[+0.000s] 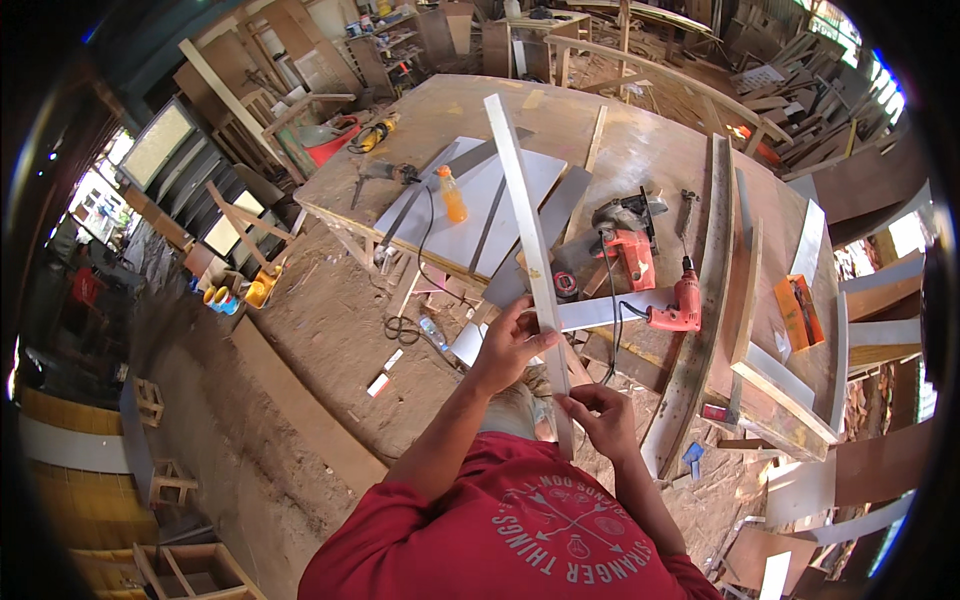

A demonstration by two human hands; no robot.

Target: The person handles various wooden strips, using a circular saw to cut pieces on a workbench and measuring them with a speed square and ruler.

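A long, pale wooden strip [522,200] with a white face stands in front of my body, tilted, its far end over the workbench and its lower end close to my red shirt. My left hand [512,345] is closed round its lower part. Below that, my right hand [600,415] pinches the strip near its lower end, fingers bent against its edge. Just beyond my hands lie a red drill [675,308], a red circular saw [630,250] and a small red-and-black tape measure [565,285].
The workbench [440,105] carries white panels [530,185], a bottle of orange liquid [452,197], a corded power tool [390,172] and an orange box [798,312]. Long boards [708,270] run along its right side. Cords hang toward the dirt floor [310,340]. Scrap wood [790,90] is piled at far right.
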